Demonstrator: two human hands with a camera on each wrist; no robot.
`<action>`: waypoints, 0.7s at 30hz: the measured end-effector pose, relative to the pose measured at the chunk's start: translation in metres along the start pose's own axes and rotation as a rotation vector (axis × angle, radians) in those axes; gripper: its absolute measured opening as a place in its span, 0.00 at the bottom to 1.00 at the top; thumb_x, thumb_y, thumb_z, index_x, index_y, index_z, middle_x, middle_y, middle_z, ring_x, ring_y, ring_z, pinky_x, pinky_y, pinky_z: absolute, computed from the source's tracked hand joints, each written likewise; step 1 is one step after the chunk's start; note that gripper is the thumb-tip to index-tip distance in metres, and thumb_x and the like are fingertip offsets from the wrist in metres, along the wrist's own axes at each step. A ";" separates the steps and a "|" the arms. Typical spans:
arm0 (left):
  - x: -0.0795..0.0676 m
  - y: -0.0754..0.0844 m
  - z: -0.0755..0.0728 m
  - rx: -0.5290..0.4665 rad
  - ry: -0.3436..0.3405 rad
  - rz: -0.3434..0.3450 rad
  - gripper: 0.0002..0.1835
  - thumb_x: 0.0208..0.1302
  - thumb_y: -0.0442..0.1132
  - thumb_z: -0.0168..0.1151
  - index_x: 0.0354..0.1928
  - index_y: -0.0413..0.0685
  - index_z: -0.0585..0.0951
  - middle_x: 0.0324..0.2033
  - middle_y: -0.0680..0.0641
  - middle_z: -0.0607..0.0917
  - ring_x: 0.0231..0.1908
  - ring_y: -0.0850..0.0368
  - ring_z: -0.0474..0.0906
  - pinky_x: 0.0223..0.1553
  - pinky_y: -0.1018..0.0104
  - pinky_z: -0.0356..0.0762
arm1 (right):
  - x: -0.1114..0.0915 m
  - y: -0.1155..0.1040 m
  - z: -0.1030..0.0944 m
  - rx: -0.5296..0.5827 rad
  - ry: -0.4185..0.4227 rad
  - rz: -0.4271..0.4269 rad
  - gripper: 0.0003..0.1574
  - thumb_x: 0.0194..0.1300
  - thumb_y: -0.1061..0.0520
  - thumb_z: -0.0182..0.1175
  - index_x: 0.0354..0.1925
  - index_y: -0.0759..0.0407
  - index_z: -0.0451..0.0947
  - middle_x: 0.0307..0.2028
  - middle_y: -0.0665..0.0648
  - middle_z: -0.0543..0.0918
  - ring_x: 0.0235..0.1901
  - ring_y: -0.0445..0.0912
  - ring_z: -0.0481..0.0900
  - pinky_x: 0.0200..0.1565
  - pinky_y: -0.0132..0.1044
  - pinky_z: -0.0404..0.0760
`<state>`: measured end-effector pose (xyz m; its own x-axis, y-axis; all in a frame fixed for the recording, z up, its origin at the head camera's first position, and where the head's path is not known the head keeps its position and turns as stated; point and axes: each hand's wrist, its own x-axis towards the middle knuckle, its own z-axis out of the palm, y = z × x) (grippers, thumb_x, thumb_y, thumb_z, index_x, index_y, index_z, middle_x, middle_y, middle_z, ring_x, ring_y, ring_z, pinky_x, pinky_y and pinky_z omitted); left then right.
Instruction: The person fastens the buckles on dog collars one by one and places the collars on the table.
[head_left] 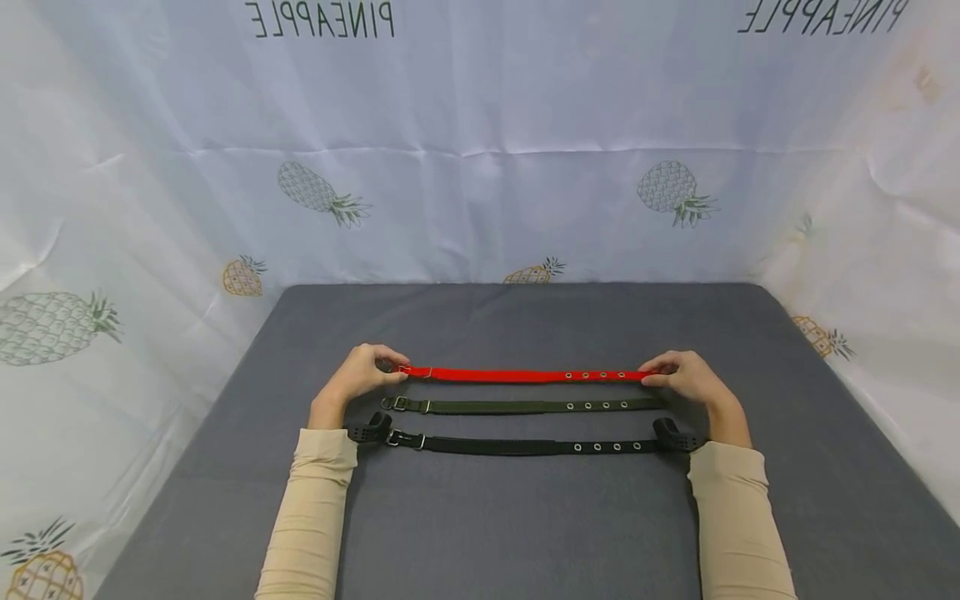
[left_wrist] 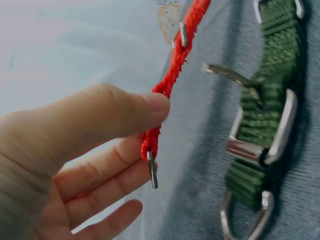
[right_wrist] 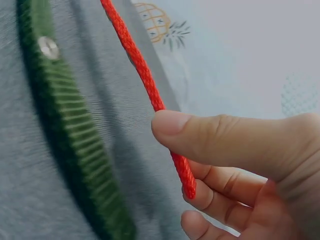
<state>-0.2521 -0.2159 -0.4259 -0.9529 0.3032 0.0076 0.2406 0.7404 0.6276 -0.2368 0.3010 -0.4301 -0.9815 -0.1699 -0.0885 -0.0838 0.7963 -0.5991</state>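
A red collar (head_left: 495, 377) with a buckle at one end and metal eyelets toward the other stretches between both hands. My left hand (head_left: 366, 372) pinches its buckle end between thumb and fingers; in the left wrist view a metal ring dangles just below the thumb. At the other end, my right hand (head_left: 684, 375) pinches the plain tip of the strap. Nearer to me lies a green collar (head_left: 487, 407), its buckle (left_wrist: 262, 127) large in the left wrist view. A black collar (head_left: 487, 447) lies nearest, parallel to the green one.
Grey cloth covers the table (head_left: 525, 525). Behind it and at both sides hangs a white curtain (head_left: 480, 208) printed with pineapples. Black wrist devices (head_left: 371, 429) sit under both wrists and overlap the ends of the black collar in the head view.
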 end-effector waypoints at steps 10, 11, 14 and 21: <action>0.001 0.014 -0.009 -0.081 0.016 -0.024 0.14 0.61 0.37 0.65 0.48 0.41 0.85 0.46 0.37 0.86 0.50 0.41 0.80 0.50 0.49 0.80 | -0.010 -0.006 -0.014 0.040 0.031 -0.008 0.20 0.64 0.55 0.64 0.49 0.68 0.80 0.48 0.70 0.82 0.44 0.53 0.77 0.44 0.45 0.79; 0.001 0.015 -0.010 -0.088 0.018 -0.029 0.14 0.61 0.37 0.65 0.48 0.41 0.85 0.45 0.37 0.86 0.47 0.43 0.81 0.47 0.52 0.81 | -0.011 -0.006 -0.014 0.043 0.037 -0.010 0.20 0.64 0.55 0.63 0.49 0.68 0.80 0.48 0.70 0.81 0.44 0.53 0.77 0.44 0.45 0.79; 0.000 0.017 -0.013 -0.096 0.030 -0.021 0.14 0.62 0.37 0.65 0.48 0.41 0.85 0.43 0.37 0.87 0.40 0.48 0.82 0.40 0.61 0.79 | -0.014 -0.007 -0.017 0.074 0.050 -0.003 0.22 0.66 0.53 0.62 0.52 0.68 0.79 0.51 0.71 0.80 0.47 0.54 0.75 0.44 0.43 0.77; 0.000 0.022 -0.020 -0.113 0.070 0.023 0.13 0.63 0.38 0.64 0.47 0.42 0.85 0.42 0.38 0.87 0.37 0.55 0.82 0.41 0.64 0.79 | -0.021 -0.011 -0.028 0.155 0.116 0.017 0.27 0.67 0.47 0.61 0.55 0.66 0.78 0.42 0.50 0.85 0.39 0.36 0.77 0.45 0.39 0.77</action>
<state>-0.2509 -0.2117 -0.3960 -0.9590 0.2736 0.0744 0.2435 0.6604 0.7103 -0.2200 0.3119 -0.3997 -0.9966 -0.0818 -0.0128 -0.0481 0.6979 -0.7146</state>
